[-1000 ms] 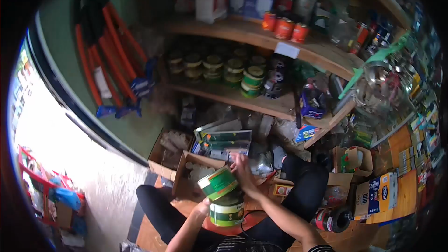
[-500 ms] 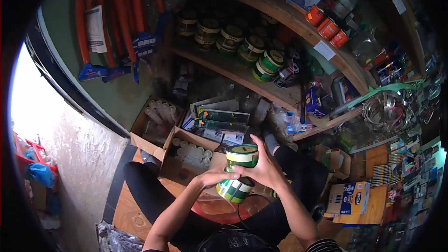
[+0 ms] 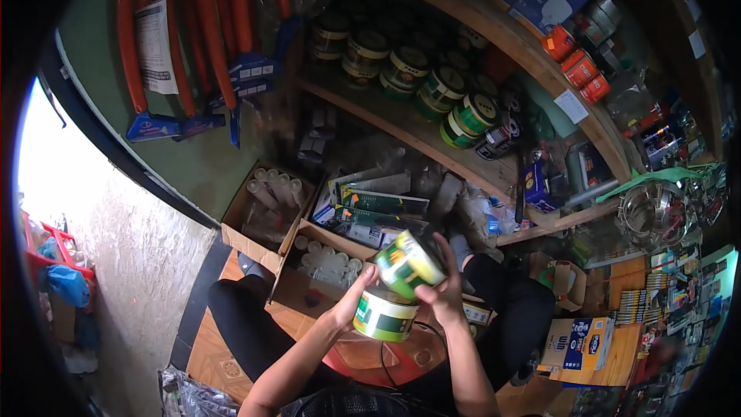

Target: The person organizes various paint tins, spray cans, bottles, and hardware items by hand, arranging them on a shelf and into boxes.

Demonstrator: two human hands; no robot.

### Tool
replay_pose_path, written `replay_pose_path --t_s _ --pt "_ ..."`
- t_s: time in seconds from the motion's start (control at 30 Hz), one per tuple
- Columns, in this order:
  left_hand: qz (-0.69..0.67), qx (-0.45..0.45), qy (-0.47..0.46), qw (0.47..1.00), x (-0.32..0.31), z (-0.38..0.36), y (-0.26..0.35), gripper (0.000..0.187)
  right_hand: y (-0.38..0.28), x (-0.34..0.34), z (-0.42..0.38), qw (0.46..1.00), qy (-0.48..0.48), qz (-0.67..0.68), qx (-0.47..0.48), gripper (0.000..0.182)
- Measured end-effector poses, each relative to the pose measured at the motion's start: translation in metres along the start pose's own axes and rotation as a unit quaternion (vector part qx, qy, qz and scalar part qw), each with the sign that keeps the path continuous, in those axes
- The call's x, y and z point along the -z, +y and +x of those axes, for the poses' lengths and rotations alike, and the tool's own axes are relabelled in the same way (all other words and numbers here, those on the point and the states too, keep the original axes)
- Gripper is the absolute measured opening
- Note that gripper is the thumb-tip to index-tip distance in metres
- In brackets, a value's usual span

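While our left hand [image 3: 349, 303] cups the lower tin [image 3: 384, 315] above our lap, our right hand [image 3: 441, 293] is closed around the tilted upper tin [image 3: 407, 262] resting on it, seemingly touching, just before the cardboard box [image 3: 309, 282] of tubes.

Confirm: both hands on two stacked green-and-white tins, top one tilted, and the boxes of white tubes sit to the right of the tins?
Not quite. The head view shows the boxes of white tubes to the left of the tins, not the right. The rest holds: the left hand steadies the lower tin and the right hand grips the tilted upper tin.
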State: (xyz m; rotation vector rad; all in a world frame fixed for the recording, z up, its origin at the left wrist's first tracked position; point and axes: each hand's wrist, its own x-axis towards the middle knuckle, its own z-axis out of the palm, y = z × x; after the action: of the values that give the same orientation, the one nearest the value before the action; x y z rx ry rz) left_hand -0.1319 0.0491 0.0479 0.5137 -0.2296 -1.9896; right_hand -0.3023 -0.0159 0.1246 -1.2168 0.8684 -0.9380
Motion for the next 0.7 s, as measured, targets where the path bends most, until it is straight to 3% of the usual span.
replay_pose_path --t_s 0.07,0.2,0.23,0.27,0.37,0.47,0.53,0.7 --pt "-0.074 0.079 -0.004 0.994 0.019 0.001 -0.003 0.067 0.003 -0.008 0.002 0.998 -0.052 -0.033 -0.019 0.11" --pt "0.02 -0.01 0.044 0.999 0.022 -0.001 0.004 0.063 0.001 -0.002 0.01 0.993 -0.106 -0.042 -0.036 0.114" --pt "-0.004 -0.023 0.045 0.999 0.021 -0.005 0.001 0.062 -0.002 -0.002 0.009 0.993 -0.084 -0.018 -0.085 0.11" --pt "0.01 -0.028 0.053 0.998 0.022 -0.004 0.002 0.062 -0.003 -0.003 0.008 0.99 -0.074 -0.102 -0.065 0.101" --pt "0.038 -0.039 0.061 0.997 0.03 0.001 0.0 0.064 0.007 -0.014 0.006 0.991 0.008 -0.105 -0.083 0.094" --pt "0.057 -0.056 0.073 0.994 0.036 0.003 -0.005 0.064 0.022 -0.017 0.002 0.997 0.021 -0.074 -0.012 0.096" --pt "0.047 -0.021 0.069 0.996 0.034 0.002 -0.006 0.068 0.023 -0.016 0.003 0.996 0.001 -0.09 0.009 0.1" --pt "0.025 0.04 0.059 0.997 0.009 -0.007 -0.003 0.085 0.014 -0.015 0.002 0.997 -0.016 -0.078 0.007 0.105"
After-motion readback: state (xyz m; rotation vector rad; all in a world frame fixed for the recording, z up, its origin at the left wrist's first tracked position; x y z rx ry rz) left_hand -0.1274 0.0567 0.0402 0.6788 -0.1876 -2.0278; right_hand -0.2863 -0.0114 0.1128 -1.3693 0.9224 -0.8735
